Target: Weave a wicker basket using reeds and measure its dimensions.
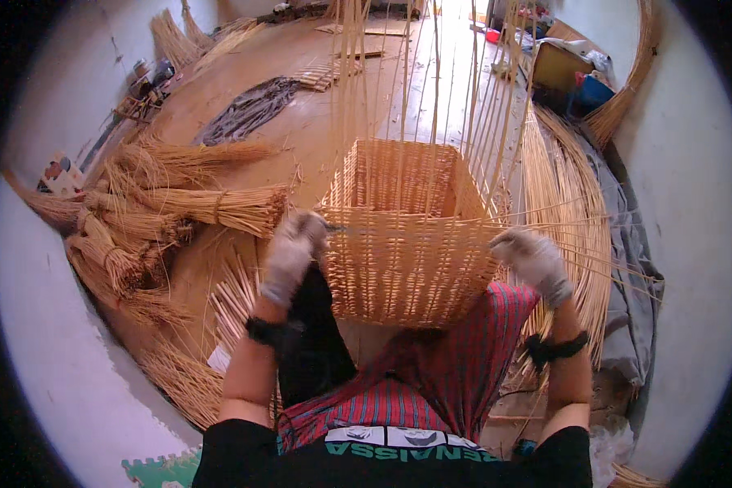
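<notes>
centrally: wicker basket [407, 272]; left hand [294, 250], right hand [533, 259], both curled, at opposite near corners, likely for even control; grip contents, cannot tell.

Upright canes [349, 49], tops beyond view

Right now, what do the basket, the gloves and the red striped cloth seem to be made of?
Basket: probably wicker, tan with slight sheen, visibly interlaced. Gloves: likely fabric, matte off-white, closely fitted; exact fibre unclear. Striped cloth: probably woven textile, matte, softly folded.
</notes>
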Available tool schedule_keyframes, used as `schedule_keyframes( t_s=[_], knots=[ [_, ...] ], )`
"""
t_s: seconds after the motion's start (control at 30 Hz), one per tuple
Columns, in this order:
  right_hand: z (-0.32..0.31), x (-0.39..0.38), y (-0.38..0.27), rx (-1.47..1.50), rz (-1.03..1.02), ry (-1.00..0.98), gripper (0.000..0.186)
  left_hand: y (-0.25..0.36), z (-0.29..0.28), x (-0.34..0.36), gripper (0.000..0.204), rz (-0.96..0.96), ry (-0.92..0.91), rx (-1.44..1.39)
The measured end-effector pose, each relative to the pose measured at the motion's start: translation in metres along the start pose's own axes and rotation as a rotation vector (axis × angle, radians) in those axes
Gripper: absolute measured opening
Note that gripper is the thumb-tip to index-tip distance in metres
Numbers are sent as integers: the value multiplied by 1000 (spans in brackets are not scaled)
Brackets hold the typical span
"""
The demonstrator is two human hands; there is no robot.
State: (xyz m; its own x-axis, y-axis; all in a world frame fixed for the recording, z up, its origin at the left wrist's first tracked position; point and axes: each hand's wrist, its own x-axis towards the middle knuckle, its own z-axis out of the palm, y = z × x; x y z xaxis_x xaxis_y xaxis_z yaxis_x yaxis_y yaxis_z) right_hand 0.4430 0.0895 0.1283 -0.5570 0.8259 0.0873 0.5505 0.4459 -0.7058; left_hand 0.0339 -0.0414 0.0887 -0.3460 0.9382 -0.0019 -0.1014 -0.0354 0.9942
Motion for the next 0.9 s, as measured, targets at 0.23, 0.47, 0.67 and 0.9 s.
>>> schedule_keyframes(
  t_s=[0.23,0.47,0.67,0.9],
  knots=[
    [-77,23,36,-311,77,139,32,-13,-26,74,13,43,150,450],
    [-72,30,78,-436,99,111,38,-25,-17,81,17,141,205,424],
    [-66,38,54,-572,271,49,39,-30,-35,80,15,187,268,431],
    [-64,35,66,-530,310,5,40,-23,-19,77,16,181,273,376]
  ],
)
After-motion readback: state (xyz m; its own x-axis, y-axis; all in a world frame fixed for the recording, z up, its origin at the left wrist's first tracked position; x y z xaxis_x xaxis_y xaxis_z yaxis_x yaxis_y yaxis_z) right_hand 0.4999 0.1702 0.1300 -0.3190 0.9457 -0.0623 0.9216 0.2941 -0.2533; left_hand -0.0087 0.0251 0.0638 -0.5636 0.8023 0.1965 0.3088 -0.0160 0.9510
